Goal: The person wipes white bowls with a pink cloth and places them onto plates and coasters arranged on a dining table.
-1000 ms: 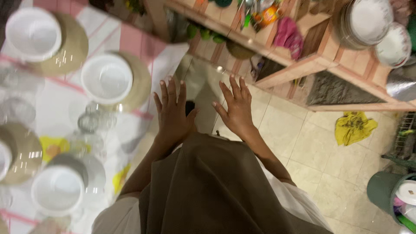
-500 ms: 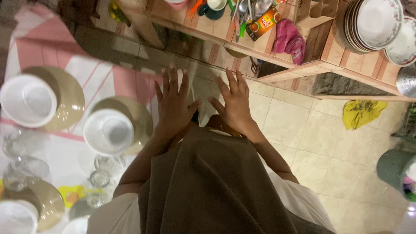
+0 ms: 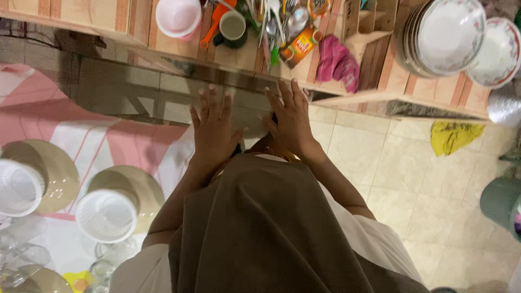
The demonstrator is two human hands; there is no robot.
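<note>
My left hand (image 3: 213,129) and my right hand (image 3: 290,122) are stretched out in front of me, palms down, fingers spread, holding nothing. They hover beside each other over the corner of a glass table (image 3: 135,97) with a pink and white cloth (image 3: 125,146). The left hand is nearest the table's edge, the right hand nearest the wooden shelf (image 3: 347,92). My brown garment (image 3: 266,228) fills the lower middle of the view.
White bowls on round tan mats (image 3: 106,214) and clear glasses (image 3: 21,255) stand on the table at left. The shelf holds a pink bowl (image 3: 178,16), a mug (image 3: 232,26), cutlery, a pink cloth (image 3: 336,59) and stacked plates (image 3: 442,35). A yellow rag (image 3: 453,135) lies on the tiled floor, a green bin (image 3: 502,203) at right.
The view has shifted toward the shelf, so the table's bowls slid down and left. Both hands stay spread and empty, now closer to the shelf edge.
</note>
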